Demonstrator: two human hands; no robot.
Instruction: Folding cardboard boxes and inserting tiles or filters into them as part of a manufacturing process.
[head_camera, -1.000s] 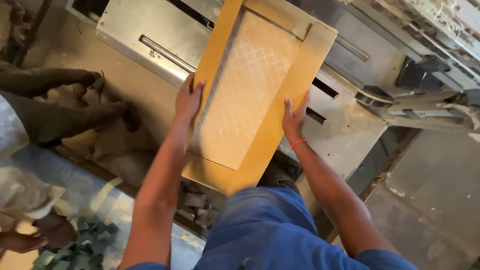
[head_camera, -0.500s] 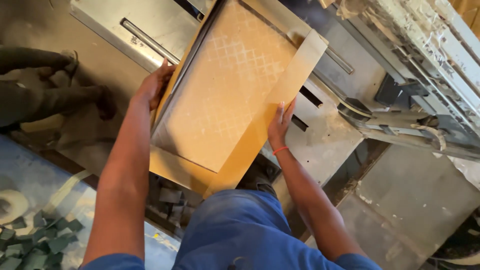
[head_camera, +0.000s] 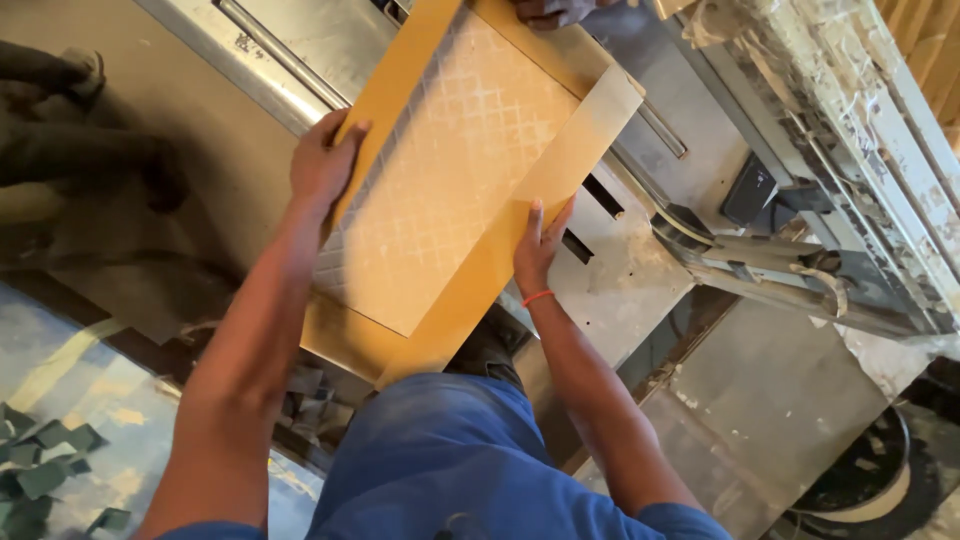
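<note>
Both hands (head_camera: 322, 160) (head_camera: 538, 245) grip the patterned orange panel (head_camera: 455, 170) by its edges.

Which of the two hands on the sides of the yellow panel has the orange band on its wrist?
The right hand, on the yellow panel's right edge, with an orange band; the left hand's wrist is bare.

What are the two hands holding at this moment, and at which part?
Both hold one flat yellow panel with a pale patterned centre. The left hand grips its left long edge; the right hand presses on its right long edge.
</note>
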